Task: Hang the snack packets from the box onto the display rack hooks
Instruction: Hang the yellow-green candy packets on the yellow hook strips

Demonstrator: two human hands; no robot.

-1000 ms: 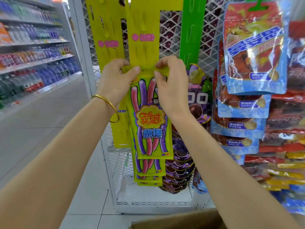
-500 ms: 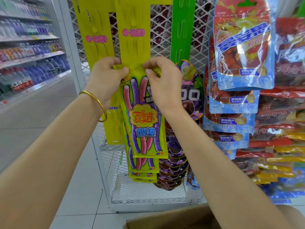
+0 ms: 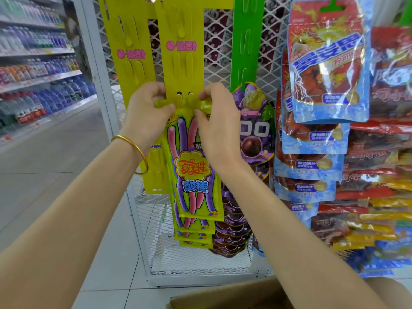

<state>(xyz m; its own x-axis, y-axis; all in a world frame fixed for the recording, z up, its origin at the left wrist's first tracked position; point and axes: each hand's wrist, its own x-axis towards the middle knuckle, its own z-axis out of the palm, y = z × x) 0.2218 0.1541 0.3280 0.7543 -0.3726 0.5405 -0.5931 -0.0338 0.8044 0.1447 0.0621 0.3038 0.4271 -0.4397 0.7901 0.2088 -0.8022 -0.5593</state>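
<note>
Hands are both up at the top edge of a long yellow-green snack packet (image 3: 194, 175): the left hand (image 3: 147, 112) pinches its upper left corner and the right hand (image 3: 219, 123) pinches the upper right, with fingers and thumbs curled onto the crinkled header. The packet hangs lengthwise, its long axis straight up and down and its printed face outward. Its header lies uppermost against the lower end of a yellow hanging strip (image 3: 180, 63), just under two small dark holes, and its bottom seal points at the floor. Whether the header is caught on a tab I cannot tell, as the fingers cover it. Beneath it, more packets of the same kind (image 3: 194, 238) overlap in a stepped column, each showing only its lower edge. A second yellow strip (image 3: 129, 68) hangs just to the left and a green strip (image 3: 245, 41) to the right, with purple packets (image 3: 255, 139) below it, all in front of a white wire mesh rack (image 3: 220, 30). Further right hang blue and red pouches (image 3: 327, 68). A gold bangle (image 3: 139, 152) circles the left wrist, and the edge of a cardboard box (image 3: 223, 296) shows low down between the arms
</note>
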